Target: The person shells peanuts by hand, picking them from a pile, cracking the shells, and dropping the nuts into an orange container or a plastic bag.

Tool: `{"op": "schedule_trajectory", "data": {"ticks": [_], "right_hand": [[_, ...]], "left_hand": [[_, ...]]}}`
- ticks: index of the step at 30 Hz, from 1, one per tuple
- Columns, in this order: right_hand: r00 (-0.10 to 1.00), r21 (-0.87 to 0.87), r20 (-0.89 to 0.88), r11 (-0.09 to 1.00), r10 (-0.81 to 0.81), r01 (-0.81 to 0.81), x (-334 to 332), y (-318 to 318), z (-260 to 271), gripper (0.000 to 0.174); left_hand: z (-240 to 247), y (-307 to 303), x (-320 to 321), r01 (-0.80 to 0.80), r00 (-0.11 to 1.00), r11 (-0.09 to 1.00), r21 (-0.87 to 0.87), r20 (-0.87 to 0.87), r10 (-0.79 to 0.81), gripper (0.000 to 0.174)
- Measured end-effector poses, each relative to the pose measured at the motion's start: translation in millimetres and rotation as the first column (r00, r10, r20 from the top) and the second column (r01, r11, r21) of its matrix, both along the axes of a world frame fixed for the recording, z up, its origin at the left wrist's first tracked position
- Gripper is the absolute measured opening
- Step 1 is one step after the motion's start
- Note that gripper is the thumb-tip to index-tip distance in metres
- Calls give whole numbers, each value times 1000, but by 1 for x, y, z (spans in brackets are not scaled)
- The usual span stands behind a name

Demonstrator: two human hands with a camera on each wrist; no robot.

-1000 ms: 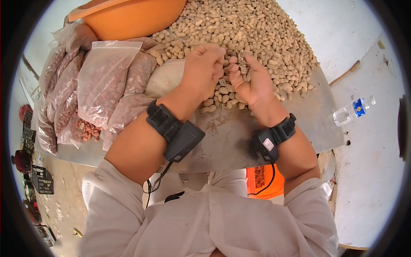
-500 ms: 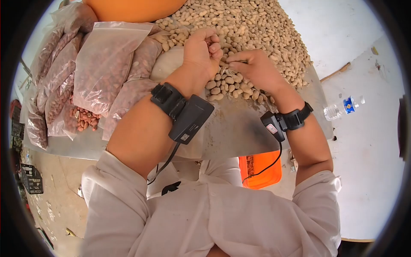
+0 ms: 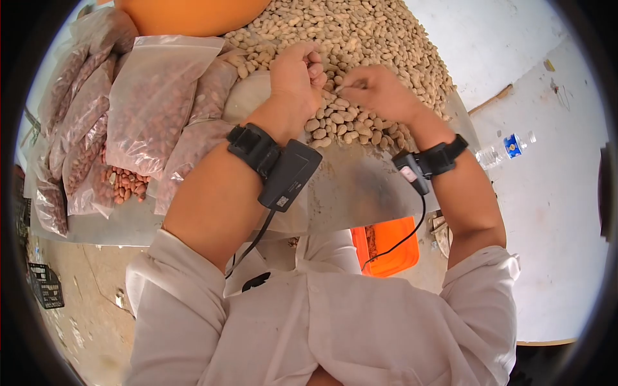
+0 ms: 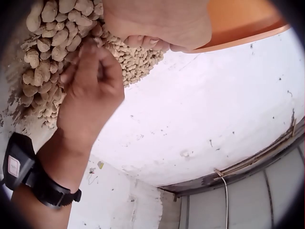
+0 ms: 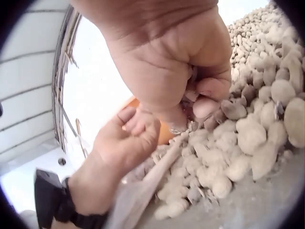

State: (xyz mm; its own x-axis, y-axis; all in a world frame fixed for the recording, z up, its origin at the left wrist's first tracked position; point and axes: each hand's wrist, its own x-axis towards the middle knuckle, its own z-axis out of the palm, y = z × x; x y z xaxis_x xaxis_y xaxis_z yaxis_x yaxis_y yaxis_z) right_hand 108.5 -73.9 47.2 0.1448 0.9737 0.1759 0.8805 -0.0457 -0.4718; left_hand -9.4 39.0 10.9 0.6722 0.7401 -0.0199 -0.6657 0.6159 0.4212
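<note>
Unshelled peanuts (image 3: pixel 360 38) lie in a big heap over the far half of the metal table (image 3: pixel 347 186). At the heap's near left edge my left hand (image 3: pixel 296 77) is held up with its fingers curled in; I cannot tell what lies inside them. My right hand (image 3: pixel 380 93) is palm down just over the heap. Its thumb and fingers pinch a peanut (image 5: pixel 191 93), mostly covered by the fingers in the right wrist view. Loose peanuts (image 3: pixel 347 122) spread below the right hand toward the near side.
Clear plastic bags (image 3: pixel 154 103) of reddish shelled peanuts are stacked at left, with loose red kernels (image 3: pixel 129 183) beside them. An orange basin (image 3: pixel 193 16) stands at the back left. A plastic bottle (image 3: pixel 508 149) is at right, and an orange container (image 3: pixel 389 248) sits below the table edge.
My right hand has turned from palm up to palm down, and its fingers have come together at the heap. My left hand has drawn slightly away from it, fingers curled.
</note>
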Motion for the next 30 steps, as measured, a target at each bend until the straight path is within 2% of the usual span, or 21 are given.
{"op": "schedule_trajectory", "data": {"ticks": [1,2,4,6,8,10,13,14,15,16,19,20,21,22,24,25,26,28,29,30], "right_hand": [[970,-12,-237,999,-47,46,2,-11,11,16],[883,-33,-460,995,-94,89,4,-26,21,17],[711,94,-701,983,-47,157,1,-64,38,16],[713,23,-681,968,-167,248,3,-117,49,15],[665,33,-746,995,-35,90,-1,-167,44,13],[606,-131,-780,987,-158,89,-4,-220,31,10],[642,-446,-613,872,-461,201,-15,-273,6,9],[616,-562,-544,793,-569,236,-11,-285,-3,9],[547,-594,-556,759,-626,265,-5,-299,-20,10],[480,-623,-563,727,-673,289,3,-313,-40,11],[492,-658,-361,591,-792,467,31,-341,-102,16],[458,-649,-331,551,-825,524,38,-348,-120,17],[423,-635,-302,511,-855,579,45,-355,-139,18],[385,-617,-275,469,-881,632,52,-362,-154,20],[617,-493,-21,545,-786,678,77,-386,-177,23],[691,-430,122,590,-712,683,80,-383,-175,25],[646,-568,39,514,-763,642,86,-380,-169,27],[505,-806,-78,352,-860,476,61,-345,-113,31],[556,-835,-83,363,-827,414,48,-327,-92,28],[620,-828,-154,443,-769,344,35,-309,-73,26]], "left_hand": [[0,0,0,3,1000,1000,8,-9,-3,9],[0,0,1,-1,1000,1000,28,-18,1,10],[-3,-1,2,-1,999,998,64,-36,3,11],[-6,-3,5,-19,998,995,98,-54,24,8],[-9,-3,7,-10,997,989,147,-71,20,6],[-14,0,9,34,996,978,207,-90,-15,9],[-21,11,9,129,991,947,293,-80,-110,18],[-17,5,11,120,989,958,261,-120,-91,6],[-6,-9,3,106,984,968,228,-164,-69,7],[1,-16,-1,84,978,976,201,-206,-42,19],[-1,-14,-1,112,982,960,258,-175,-68,24],[-7,-9,0,92,987,951,294,-152,-48,10],[-16,-1,4,68,991,941,331,-128,-27,7],[-21,5,6,43,995,929,367,-101,-6,21],[-20,3,4,10,995,943,334,-101,26,21],[-18,0,4,-4,994,949,316,-101,38,22],[-16,-2,3,-13,994,955,297,-98,44,21],[-14,-4,4,-29,994,968,249,-94,54,21],[-15,-6,4,-33,994,967,252,-94,58,21],[-15,-6,5,-37,994,965,258,-93,63,20]]}}
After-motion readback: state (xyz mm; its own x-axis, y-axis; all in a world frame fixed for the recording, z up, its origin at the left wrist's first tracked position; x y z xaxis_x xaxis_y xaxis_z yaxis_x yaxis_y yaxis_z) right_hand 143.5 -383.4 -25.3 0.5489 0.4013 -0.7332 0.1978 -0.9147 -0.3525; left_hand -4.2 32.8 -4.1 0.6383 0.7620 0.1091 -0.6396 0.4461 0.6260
